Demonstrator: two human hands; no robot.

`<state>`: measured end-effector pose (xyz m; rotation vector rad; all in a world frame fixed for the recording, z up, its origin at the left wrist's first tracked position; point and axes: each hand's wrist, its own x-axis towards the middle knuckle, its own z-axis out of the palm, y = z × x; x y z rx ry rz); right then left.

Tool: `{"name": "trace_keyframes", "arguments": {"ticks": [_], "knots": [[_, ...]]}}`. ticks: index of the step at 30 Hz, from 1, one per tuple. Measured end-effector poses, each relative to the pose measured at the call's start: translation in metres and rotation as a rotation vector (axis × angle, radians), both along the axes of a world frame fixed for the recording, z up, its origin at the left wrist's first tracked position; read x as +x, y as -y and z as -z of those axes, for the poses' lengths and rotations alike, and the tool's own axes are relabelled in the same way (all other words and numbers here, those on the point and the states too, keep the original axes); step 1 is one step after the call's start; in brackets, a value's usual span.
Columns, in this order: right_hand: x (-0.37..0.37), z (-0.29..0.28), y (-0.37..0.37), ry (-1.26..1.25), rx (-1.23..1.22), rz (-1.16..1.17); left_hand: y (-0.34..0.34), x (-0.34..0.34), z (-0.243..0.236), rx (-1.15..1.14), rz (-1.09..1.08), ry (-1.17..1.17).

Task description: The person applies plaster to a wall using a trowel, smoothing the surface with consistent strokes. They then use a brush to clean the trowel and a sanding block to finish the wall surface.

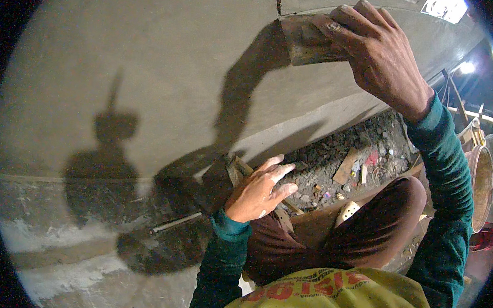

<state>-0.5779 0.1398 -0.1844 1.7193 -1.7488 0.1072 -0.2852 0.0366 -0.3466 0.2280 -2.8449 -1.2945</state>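
Note:
My right hand [382,55] is raised to the upper right and closed around a plastering trowel [311,43]. The trowel's flat, rectangular, grey-smeared blade lies against the grey plastered wall [168,49], just under a dark vertical gap. Its handle is hidden by my fingers. Lower down, my left hand [259,191] hovers above my knee with fingers spread and nothing in it. Pale dust or plaster coats its fingertips.
Rubble [346,159] with wood scraps covers the ground below the wall. A plank [315,216] runs by my feet. On the right stand a large bucket [481,188] and a red object [483,239]. A light rod [177,223] lies at lower left. Shadows fall across the wall.

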Motion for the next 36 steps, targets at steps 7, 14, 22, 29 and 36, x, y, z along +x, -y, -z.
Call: {"name": "trace_keyframes", "arguments": {"ticks": [7, 14, 22, 29, 36], "knots": [[0.005, -0.017, 0.001, 0.039, 0.086, -0.011, 0.002, -0.001, -0.004, 0.027, 0.000, 0.013], [0.004, -0.025, 0.010, -0.085, 0.192, 0.045, 0.000, -0.005, -0.003, 0.042, -0.008, 0.067], [-0.002, -0.025, 0.010, -0.157, 0.136, -0.006, 0.002, -0.003, 0.007, -0.011, -0.021, 0.005], [-0.015, -0.018, -0.008, -0.048, 0.130, -0.004, 0.001, -0.002, -0.003, -0.008, -0.009, 0.037], [-0.008, -0.011, -0.011, 0.005, 0.089, -0.052, 0.001, -0.002, -0.004, -0.037, 0.003, 0.026]]}}
